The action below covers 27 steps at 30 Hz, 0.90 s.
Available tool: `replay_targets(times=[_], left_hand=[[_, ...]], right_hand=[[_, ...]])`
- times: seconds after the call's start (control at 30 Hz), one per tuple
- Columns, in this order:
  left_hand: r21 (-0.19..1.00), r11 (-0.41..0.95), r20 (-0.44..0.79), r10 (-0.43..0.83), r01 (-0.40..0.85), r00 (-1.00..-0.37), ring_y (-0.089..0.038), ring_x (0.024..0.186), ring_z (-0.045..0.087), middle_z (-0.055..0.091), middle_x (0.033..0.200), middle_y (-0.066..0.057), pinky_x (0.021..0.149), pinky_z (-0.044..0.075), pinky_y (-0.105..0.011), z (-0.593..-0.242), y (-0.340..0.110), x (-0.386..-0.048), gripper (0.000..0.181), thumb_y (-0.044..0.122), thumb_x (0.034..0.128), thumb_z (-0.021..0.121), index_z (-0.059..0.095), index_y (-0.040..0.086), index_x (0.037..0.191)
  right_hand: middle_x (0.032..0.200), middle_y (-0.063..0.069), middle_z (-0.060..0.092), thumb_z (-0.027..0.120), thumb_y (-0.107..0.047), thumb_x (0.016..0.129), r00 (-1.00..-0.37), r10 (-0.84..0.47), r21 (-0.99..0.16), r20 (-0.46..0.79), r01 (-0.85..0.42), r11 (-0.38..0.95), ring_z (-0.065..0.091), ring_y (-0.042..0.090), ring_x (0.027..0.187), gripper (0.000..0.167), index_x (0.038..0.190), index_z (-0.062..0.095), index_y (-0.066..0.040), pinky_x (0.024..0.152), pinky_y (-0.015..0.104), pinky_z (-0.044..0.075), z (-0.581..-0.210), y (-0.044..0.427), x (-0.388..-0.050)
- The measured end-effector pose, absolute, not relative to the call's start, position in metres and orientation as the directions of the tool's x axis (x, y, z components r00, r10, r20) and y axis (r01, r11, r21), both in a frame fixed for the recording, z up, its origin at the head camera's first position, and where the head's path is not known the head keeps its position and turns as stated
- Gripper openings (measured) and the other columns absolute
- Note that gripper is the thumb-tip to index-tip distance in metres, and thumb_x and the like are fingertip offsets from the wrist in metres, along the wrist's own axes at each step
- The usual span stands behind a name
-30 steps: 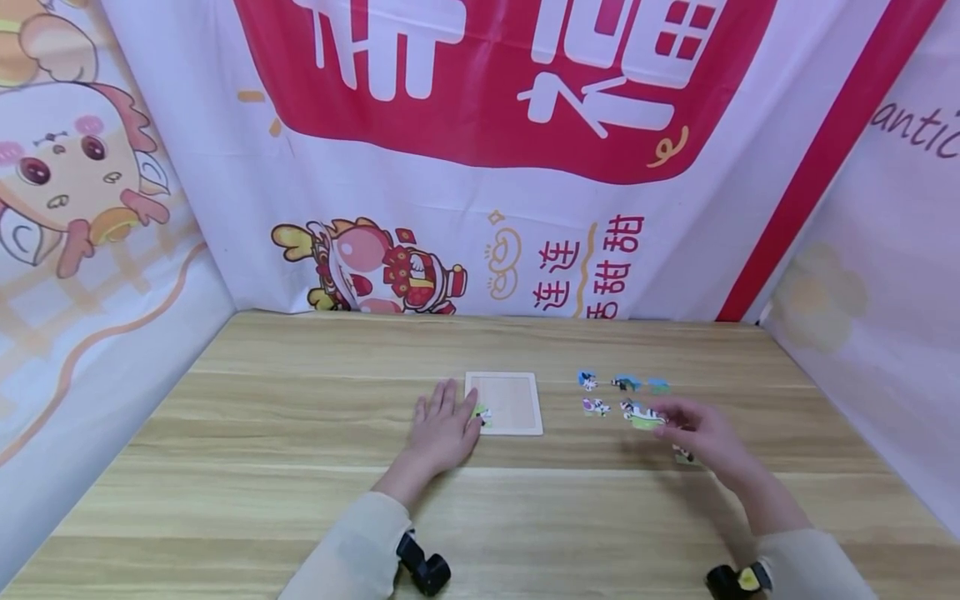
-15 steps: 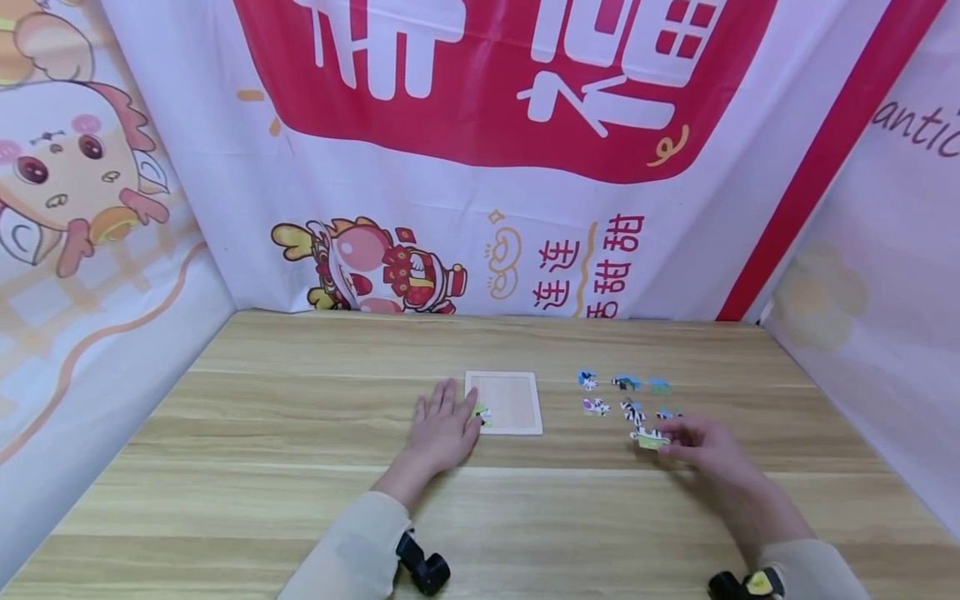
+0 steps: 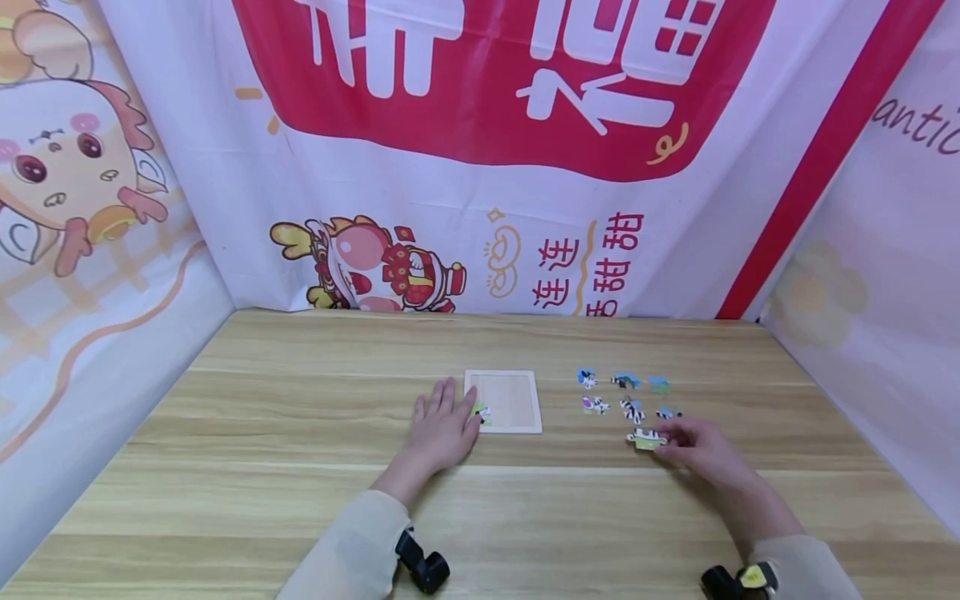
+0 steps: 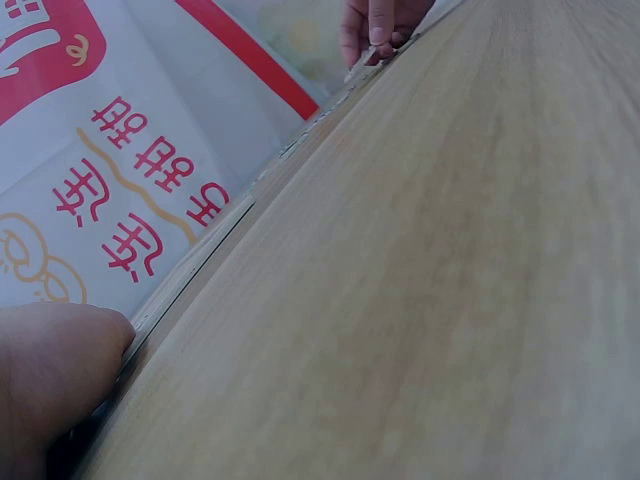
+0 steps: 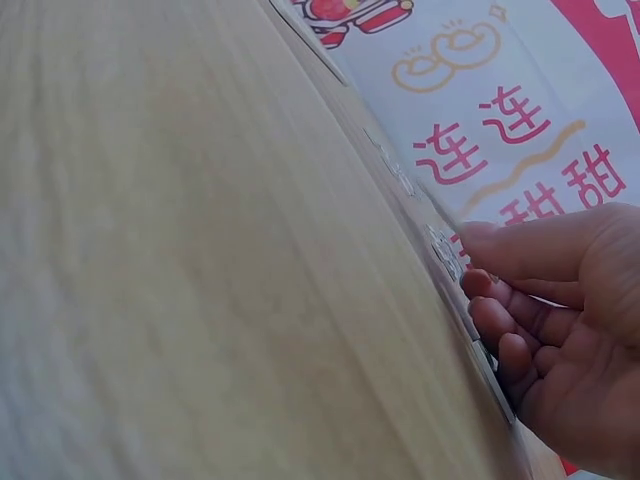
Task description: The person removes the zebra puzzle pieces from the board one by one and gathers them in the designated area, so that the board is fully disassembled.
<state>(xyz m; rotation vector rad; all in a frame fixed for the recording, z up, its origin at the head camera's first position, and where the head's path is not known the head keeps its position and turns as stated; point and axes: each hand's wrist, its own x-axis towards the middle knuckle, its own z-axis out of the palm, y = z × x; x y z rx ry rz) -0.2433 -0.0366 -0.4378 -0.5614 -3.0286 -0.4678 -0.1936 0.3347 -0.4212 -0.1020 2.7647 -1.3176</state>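
Note:
My left hand [image 3: 442, 427] lies flat with its fingers spread, at the left edge of a shallow square puzzle tray [image 3: 538, 404]. One green, white and black jigsaw piece [image 3: 483, 415] sits in the tray's lower left corner, partly behind the fingers. Over to the right, my right hand [image 3: 705, 452] pinches a white and green jigsaw piece [image 3: 645, 439] at its right end, low over the table. In the right wrist view, the thumb [image 5: 530, 248] and curled fingers of that hand are close to the tabletop; the pinched edge is hard to make out.
Several loose jigsaw pieces lie in two rows beyond the right hand, among them a blue and white piece [image 3: 587, 379], a purple and white piece [image 3: 596, 405] and a striped piece [image 3: 632, 409]. A printed cloth [image 3: 480, 192] hangs at the table's back edge.
My right hand has brought the white and green piece toward me, away from the striped piece. A small blue piece behind the fingers has come into view. The left hand stays put.

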Motion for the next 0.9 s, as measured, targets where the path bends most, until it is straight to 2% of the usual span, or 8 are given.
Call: replay_targets(times=[0.47,0.9], left_hand=[[0.293,0.889,0.076,0.346,0.352,-0.935,-0.031,0.127,0.000,0.008,0.140,-0.019,0.097,-0.001,-0.051,-0.4402,-0.0365,-0.2447,0.051,0.042,0.0915,0.026,0.027,0.017,0.136],[0.285,0.890,0.078,0.349,0.356,-0.934,-0.032,0.127,0.002,0.009,0.140,-0.019,0.097,0.000,-0.052,-0.4383,-0.0370,-0.2444,0.051,0.042,0.0915,0.027,0.027,0.016,0.136]], right_hand=[[0.086,0.008,0.050,0.064,-0.010,0.076,-0.997,-0.043,-0.760,-0.069,0.025,0.649,0.045,0.020,0.074,0.030,0.105,0.059,-0.004,0.060,0.029,0.040,-0.4259,0.3333,-0.1955],[0.087,0.008,0.049,0.064,-0.010,0.075,-0.996,-0.055,-0.753,-0.064,0.012,0.658,0.044,0.020,0.073,0.032,0.106,0.058,-0.005,0.058,0.028,0.040,-0.4258,0.3324,-0.1954]])
